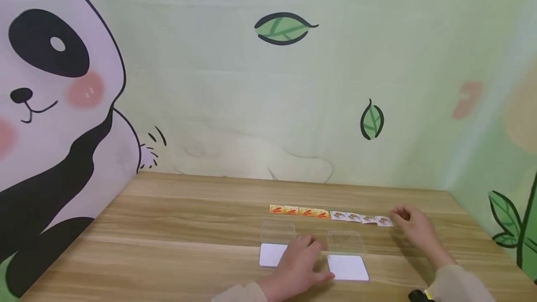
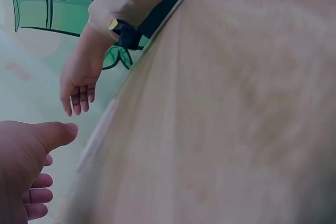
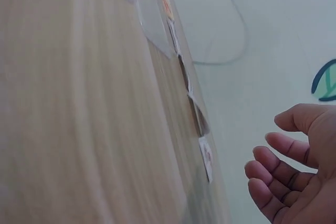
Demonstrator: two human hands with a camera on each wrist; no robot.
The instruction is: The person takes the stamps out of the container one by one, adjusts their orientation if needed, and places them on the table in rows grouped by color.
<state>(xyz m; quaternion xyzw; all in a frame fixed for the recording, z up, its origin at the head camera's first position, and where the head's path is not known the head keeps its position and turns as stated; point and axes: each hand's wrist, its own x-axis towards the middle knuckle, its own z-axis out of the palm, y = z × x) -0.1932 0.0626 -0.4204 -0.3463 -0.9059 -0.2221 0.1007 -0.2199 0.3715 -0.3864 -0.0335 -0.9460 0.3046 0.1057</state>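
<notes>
My right hand point(image 1: 413, 227) hovers by the right end of a row of small printed squares. In the right wrist view the right hand's fingers point(image 3: 283, 163) bend loosely around nothing. Several white squares with coloured prints point(image 1: 353, 217) make up the right half of the row, and several orange-yellow squares point(image 1: 306, 211) the left half. Nearer to me lie two white rectangles, a left one point(image 1: 270, 254) and a right one point(image 1: 348, 267), each with a clear plastic flap behind it. My left hand point(image 1: 298, 264) is over the space between them, partly hiding the left rectangle, its fingers relaxed and empty.
The wood-grain table point(image 1: 168, 227) runs back to a green wall cloth point(image 1: 209, 83) printed with a panda and leaves. A black object with a yellow edge point(image 1: 419, 295) shows by the right sleeve. One white square point(image 3: 190, 103) looks raised at an edge.
</notes>
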